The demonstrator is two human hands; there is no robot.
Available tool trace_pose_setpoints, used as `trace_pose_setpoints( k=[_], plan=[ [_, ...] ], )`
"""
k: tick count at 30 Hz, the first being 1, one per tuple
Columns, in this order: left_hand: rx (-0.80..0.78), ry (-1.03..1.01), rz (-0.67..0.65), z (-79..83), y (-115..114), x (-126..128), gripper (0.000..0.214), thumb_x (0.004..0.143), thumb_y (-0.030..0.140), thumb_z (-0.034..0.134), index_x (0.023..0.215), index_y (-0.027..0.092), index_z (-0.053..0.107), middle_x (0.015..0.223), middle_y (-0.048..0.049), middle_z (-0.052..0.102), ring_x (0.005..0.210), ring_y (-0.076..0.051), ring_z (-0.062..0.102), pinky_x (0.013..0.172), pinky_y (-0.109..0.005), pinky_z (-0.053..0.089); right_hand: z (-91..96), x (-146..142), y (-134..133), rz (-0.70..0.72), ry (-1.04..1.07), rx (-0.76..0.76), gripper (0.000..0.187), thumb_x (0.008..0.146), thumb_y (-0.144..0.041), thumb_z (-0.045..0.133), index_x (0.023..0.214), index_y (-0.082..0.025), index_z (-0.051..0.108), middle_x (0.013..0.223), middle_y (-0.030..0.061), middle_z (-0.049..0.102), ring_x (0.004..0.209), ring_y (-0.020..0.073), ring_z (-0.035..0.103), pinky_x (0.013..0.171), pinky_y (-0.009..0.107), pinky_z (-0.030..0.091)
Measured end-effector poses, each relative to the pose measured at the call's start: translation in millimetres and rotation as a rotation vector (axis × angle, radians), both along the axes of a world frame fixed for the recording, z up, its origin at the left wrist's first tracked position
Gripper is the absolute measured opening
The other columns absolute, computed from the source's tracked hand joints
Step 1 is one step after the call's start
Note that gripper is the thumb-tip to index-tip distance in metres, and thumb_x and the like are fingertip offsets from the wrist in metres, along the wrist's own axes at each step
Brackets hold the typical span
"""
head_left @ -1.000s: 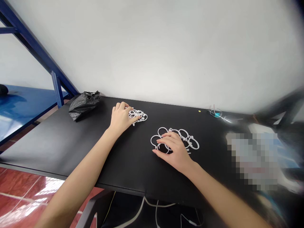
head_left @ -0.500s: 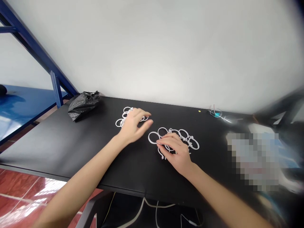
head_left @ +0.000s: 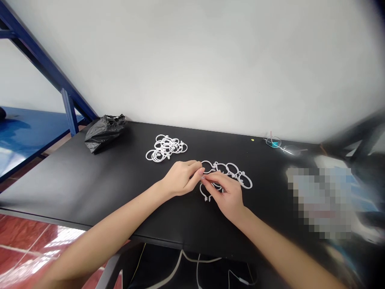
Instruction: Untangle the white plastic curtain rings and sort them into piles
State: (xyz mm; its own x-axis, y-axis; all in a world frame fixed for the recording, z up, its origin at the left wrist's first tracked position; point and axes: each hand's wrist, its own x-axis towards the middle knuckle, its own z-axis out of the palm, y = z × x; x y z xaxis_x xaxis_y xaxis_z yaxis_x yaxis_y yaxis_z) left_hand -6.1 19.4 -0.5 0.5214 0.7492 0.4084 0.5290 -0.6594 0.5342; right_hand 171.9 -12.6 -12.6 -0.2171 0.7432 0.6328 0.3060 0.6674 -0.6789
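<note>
Head view: the left hand (head_left: 183, 177) and right hand (head_left: 225, 192) meet fingertip to fingertip; whether either grip grasps a ring, I cannot tell. White rings (head_left: 233, 175) crowd the right hand on the surface (head_left: 168, 228); a careless tug might snag 2 together.

Bench (head_left: 99, 176) is lying open between black bag (head_left: 105, 132) and left ring pile (head_left: 167, 146); a hand is having room there. Bag is blocking the far left corner, wall (head_left: 210, 68) is closing off the back. Left hand (head_left: 182, 178) and right hand (head_left: 225, 190) are sitting together at the fingertips, barring the way at the right ring cluster's (head_left: 231, 175) left end. Strip behind cluster is staying passable up to the wall. Space between forearms is opening toward the front edge. Glasses (head_left: 274, 145) and blurred clutter (head_left: 321, 200) are obstructing the right side.
</note>
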Motion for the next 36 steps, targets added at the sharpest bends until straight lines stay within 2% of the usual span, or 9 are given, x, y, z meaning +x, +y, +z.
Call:
trace_pose_setpoints(
  k=[5,7,11,15,17,25,28,32,36],
  plan=[
    [0.046,0.059,0.005,-0.6,-1.6,2.1,0.047,0.101,0.041,0.019,0.073,0.018,0.049,0.064,-0.0010,0.054,0.052,-0.012,0.044,0.052,-0.025,0.033,0.7,0.5,-0.5,0.007,0.032,-0.036,0.011,0.089,-0.014,0.063,0.086,-0.020,0.072,0.076,0.0038,0.073,0.066,0.0166,0.070,0.062,0.030,0.060],
    [0.064,0.090,0.036,1.9,1.1,-0.2,0.047,0.100,0.047,0.023,0.078,0.018,0.053,0.067,-0.0008,0.057,0.053,-0.013,0.047,0.052,-0.025,0.033,1.0,1.1,0.4,-0.005,0.045,-0.060,0.011,0.088,-0.016,0.064,0.094,-0.021,0.072,0.083,0.0050,0.074,0.069,0.0172,0.071,0.064,0.031,0.061],
    [0.182,0.103,0.252,8.6,18.7,-20.5,0.041,0.095,0.055,0.041,0.083,0.018,0.057,0.073,-0.0026,0.061,0.068,-0.017,0.054,0.060,-0.027,0.039,0.5,4.2,4.1,-0.040,0.084,-0.148,0.030,0.085,-0.019,0.067,0.115,-0.021,0.065,0.096,0.0073,0.073,0.071,0.0160,0.070,0.062,0.030,0.062],
    [0.315,0.095,0.469,8.9,42.5,-53.2,0.038,0.092,0.054,0.050,0.081,0.019,0.059,0.077,-0.0045,0.063,0.079,-0.020,0.054,0.065,-0.029,0.041,-1.0,6.6,7.4,-0.016,-0.016,-0.056,0.012,0.086,-0.013,0.065,0.095,-0.019,0.069,0.088,0.0062,0.070,0.063,0.0126,0.064,0.055,0.027,0.057],
    [0.365,0.112,0.526,5.3,51.1,-65.4,0.035,0.091,0.052,0.055,0.083,0.019,0.061,0.078,-0.0047,0.064,0.079,-0.021,0.053,0.069,-0.031,0.042,-2.1,6.5,7.4,0.021,-0.053,0.012,0.012,0.086,-0.010,0.063,0.092,-0.019,0.069,0.088,0.0059,0.069,0.061,0.0117,0.062,0.054,0.027,0.055],
    [0.329,0.272,0.520,-12.2,62.6,-77.4,0.030,0.090,0.048,0.059,0.093,0.018,0.063,0.077,-0.0045,0.063,0.078,-0.022,0.053,0.068,-0.031,0.043,-3.7,7.9,7.2,0.081,-0.121,0.065,0.012,0.087,-0.009,0.062,0.093,-0.019,0.066,0.091,0.0064,0.070,0.063,0.0120,0.061,0.057,0.026,0.054],
    [0.284,0.284,0.532,-14.0,63.3,-78.9,0.028,0.089,0.046,0.062,0.092,0.018,0.063,0.080,-0.0043,0.063,0.082,-0.022,0.055,0.064,-0.030,0.042,-1.0,10.3,8.9,0.114,-0.279,0.135,0.003,0.086,-0.016,0.067,0.087,-0.018,0.065,0.077,0.0043,0.068,0.068,0.0159,0.059,0.062,0.030,0.051],
    [0.231,0.321,0.557,-15.4,62.7,-79.2,0.027,0.087,0.046,0.063,0.089,0.020,0.063,0.086,-0.0042,0.063,0.087,-0.022,0.055,0.061,-0.028,0.042,0.3,9.2,6.7,0.109,-0.494,0.170,0.012,0.082,-0.025,0.073,0.081,-0.017,0.064,0.065,0.0014,0.063,0.069,0.0181,0.054,0.067,0.034,0.046],
    [0.243,0.349,0.594,-15.7,62.6,-79.8,0.030,0.085,0.049,0.064,0.090,0.020,0.065,0.090,-0.0061,0.064,0.089,-0.024,0.056,0.064,-0.030,0.044,-4.3,3.0,1.0,0.128,-0.559,0.150,0.007,0.085,-0.015,0.066,0.080,-0.017,0.063,0.065,0.0009,0.064,0.071,0.0175,0.054,0.070,0.034,0.044]
  ],
)
